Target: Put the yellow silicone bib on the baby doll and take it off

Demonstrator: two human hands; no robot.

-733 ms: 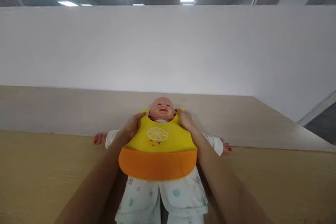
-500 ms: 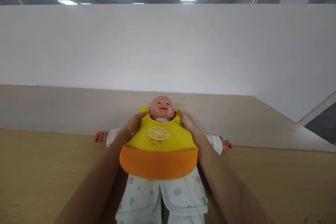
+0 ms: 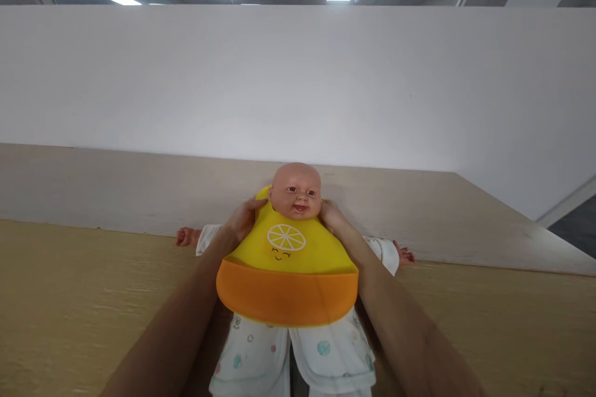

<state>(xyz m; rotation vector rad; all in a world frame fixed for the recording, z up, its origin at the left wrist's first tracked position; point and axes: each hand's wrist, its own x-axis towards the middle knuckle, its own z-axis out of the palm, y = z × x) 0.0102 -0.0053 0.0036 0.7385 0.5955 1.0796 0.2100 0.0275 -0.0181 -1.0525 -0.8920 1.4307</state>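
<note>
As the left hand (image 3: 239, 221) and right hand (image 3: 333, 217) hold the yellow-and-orange silicone bib (image 3: 286, 288) at its shoulders, their fingers (image 3: 254, 206) are closed on it just beside the neck of a baby doll (image 3: 297, 190). The doll lies on the wooden desk (image 3: 93, 298), its head just beyond the fingers, spotted white trousers (image 3: 251, 360) below them.

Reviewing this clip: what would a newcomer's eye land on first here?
The yellow and orange bib jumps out first, at the centre of the view on the chest of a baby doll lying on a tan wooden surface. The person's left hand and right hand hold the bib on either side of the doll's neck. A plain white wall fills the background.
</note>
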